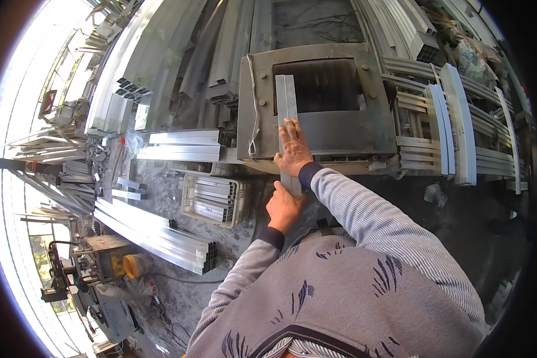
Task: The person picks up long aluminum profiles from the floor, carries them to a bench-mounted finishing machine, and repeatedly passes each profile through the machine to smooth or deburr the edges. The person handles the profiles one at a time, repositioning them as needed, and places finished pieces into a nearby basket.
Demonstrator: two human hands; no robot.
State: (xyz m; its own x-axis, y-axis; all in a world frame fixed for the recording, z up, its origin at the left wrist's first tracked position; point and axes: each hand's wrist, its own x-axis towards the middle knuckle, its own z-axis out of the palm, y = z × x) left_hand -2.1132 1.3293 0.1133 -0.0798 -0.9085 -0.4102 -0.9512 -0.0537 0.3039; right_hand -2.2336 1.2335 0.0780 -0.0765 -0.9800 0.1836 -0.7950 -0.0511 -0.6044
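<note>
A silvery square metal profile [286,98] lies lengthwise on the flat top of a grey metal machine [334,134]. Its far end reaches past the left edge of a dark rectangular opening. My left hand [285,207] is closed around the near end, which juts out over the machine's front edge. Farther up the profile, my right hand [294,149] grips it from above, with the thumb along the left side and the fingers across the top. A pale cord [254,101] runs down the left of the machine top.
Below the machine's left corner stands a plastic crate [216,201] of cut metal pieces. Long profiles [155,235] lie on the floor at left, with bundled stacks [155,65] behind. Racked profiles [456,125] stand at right. A yellow bucket [135,265] is at lower left.
</note>
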